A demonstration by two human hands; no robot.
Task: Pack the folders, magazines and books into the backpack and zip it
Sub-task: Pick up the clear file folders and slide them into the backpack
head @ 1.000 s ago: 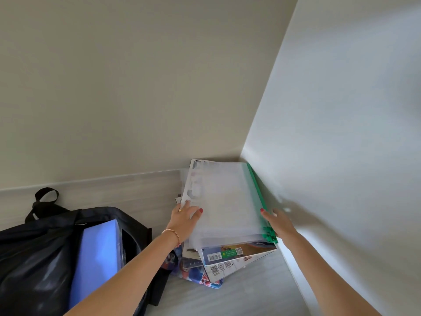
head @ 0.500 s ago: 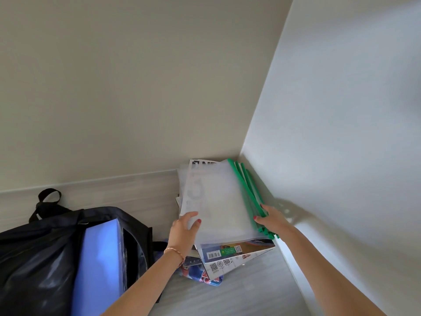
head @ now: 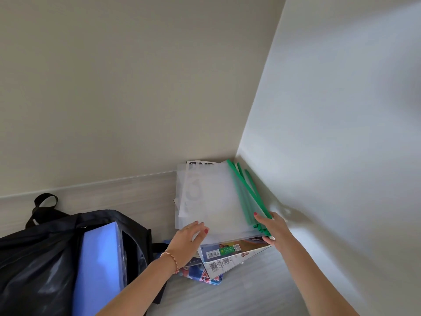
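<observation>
Both hands (head: 190, 233) (head: 272, 226) gripping translucent green-edged folders (head: 214, 201) at desk's (head: 239, 290) far-right corner; lift together, level, toward open backpack (head: 34, 258).

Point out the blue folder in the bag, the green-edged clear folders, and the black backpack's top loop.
Blue plastic folder (head: 100, 261): head view, its front face.
Translucent folders with green spines (head: 211, 201): head view, top sheet's middle.
Black backpack's carry loop (head: 45, 199): head view, strap's arch.
</observation>
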